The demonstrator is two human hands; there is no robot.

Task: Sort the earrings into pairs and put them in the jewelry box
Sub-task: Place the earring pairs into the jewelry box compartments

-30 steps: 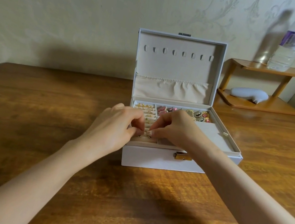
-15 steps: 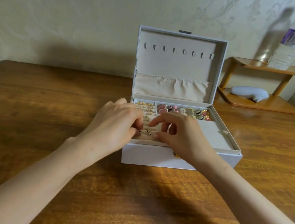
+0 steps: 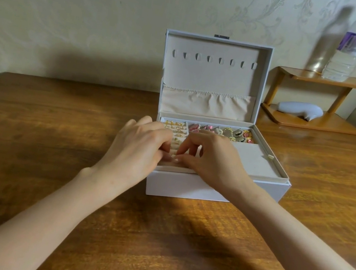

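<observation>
A brown wood-grain counter carries an open white rectangular jewelry box; behind the box's right corner stands a small two-tier wooden shelf.

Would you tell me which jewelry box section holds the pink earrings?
The back row section, behind the right hand; the left column holds gold ones.

The jewelry box is sitting on the table, with its lid standing upright at its rear. Earrings are lying in the box's rear row. The left hand and right hand are meeting over the box's front-left section. Behind and to the right of the box, a shelf is carrying a bottle on its top level.
</observation>
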